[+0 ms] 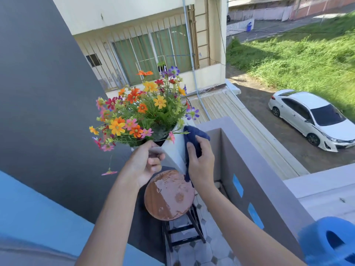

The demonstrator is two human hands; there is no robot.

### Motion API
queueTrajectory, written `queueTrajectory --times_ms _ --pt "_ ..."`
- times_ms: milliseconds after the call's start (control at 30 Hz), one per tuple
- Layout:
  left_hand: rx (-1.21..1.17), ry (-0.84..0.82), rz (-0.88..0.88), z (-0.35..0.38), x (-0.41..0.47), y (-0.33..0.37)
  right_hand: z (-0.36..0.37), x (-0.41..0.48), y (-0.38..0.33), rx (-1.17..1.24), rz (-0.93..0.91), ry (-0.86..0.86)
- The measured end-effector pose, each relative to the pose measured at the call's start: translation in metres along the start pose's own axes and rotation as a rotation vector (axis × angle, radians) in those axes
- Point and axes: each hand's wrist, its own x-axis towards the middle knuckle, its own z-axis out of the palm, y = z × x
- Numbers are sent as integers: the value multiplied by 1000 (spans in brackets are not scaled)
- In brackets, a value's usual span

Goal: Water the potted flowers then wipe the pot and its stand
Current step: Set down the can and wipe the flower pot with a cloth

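Head view: white angular pot [173,150] of mixed flowers [142,110], lifted clear above the round wooden-topped stand [169,196], whose top shows wet patches. Left hand [146,162] curled around the pot's near-left rim; right hand [200,162] closed on a dark blue cloth [194,139], pressing it to the pot's right face. Grey balcony wall [249,169] just right; blue watering can [330,240] at lower right.

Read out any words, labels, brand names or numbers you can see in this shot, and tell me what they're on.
No readable text anywhere.
White pot: plain, no label.
Blue cloth: no tag visible.
Blue tape patches on the balcony wall: blank.
White car: plate and badge too small and blurred to read.
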Motion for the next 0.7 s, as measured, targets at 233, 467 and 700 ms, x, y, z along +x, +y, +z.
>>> queueTrajectory --times_ms 233,467,700 --pt "71 -38 16 -4 -11 -6 -17 53 -16 95 76 4" --pt "160 -30 41 -23 -14 -2 -13 72 11 164 152 -141" --pt "137 45 -12 -68 6 -3 13 36 74 143 322 -223"
